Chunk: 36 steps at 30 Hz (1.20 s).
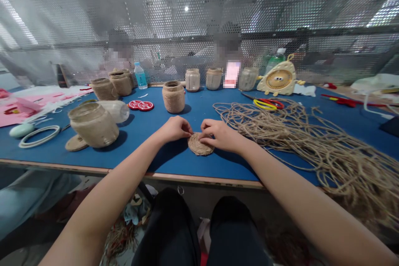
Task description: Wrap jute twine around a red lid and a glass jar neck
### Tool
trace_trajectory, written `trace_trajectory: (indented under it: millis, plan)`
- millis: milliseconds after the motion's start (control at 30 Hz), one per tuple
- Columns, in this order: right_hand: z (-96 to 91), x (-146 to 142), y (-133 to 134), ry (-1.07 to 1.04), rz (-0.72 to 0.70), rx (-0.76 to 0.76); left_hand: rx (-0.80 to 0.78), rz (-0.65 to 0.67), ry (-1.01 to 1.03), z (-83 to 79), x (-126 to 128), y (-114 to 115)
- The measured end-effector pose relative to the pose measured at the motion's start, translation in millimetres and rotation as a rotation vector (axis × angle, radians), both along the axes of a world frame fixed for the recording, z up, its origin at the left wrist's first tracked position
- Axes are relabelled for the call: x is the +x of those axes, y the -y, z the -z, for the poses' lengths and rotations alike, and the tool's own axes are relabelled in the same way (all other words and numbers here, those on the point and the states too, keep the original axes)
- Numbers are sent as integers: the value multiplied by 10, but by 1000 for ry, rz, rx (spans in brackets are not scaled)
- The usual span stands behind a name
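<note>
The left hand (pixel 174 129) and right hand (pixel 220 134) meet at the middle of the blue-topped workbench (pixel 199 170), their fingers curled closed and pressing on opposite sides of a flat coil of jute twine (pixel 200 144), which lies on the tabletop at lower centre. The left fingers (pixel 188 130) bear on its upper left edge, while the right fingers (pixel 204 131) rest over its upper right side; the exact contact beneath them is hidden. Pressing from both sides looks like the right way to keep the rounds snug and flat, with no gaps opening between them, and the light fingertip contact avoids distorting the circle. Just to the right, a loose, sprawling pile of jute twine (pixel 299 145) spreads towards the lower right corner, leaving the hands free of tangles. Above the hands stands a twine-wrapped jar (pixel 173 97), and at centre left a larger wrapped jar (pixel 93 125) lies tilted beside a round jute disc (pixel 76 143). Red-and-yellow scissors (pixel 264 104) sit at the near edge of the pile, and two round red badges (pixel 141 105) lie upper left of centre. More wrapped jars line the far edge of the bench.
</note>
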State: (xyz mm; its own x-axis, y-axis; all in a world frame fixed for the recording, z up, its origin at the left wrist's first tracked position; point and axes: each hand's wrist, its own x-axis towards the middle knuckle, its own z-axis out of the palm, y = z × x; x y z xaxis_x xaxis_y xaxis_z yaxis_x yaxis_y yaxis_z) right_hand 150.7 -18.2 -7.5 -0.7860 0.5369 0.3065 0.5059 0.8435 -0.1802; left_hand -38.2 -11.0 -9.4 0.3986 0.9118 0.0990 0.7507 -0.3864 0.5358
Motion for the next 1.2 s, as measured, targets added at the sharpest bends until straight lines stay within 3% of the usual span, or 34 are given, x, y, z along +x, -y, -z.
trace_trajectory:
  millis: [233,967,1200]
  plan:
    - [-24,67,-6,90,-44,-41,-3,16,9,29,-5,-24]
    - [-45,-22,33,59,168,-110,-72,16,-70,-70,13,97]
    - [-27,-27,17,57,175,-93,-130,87,-81,-91,-4,132]
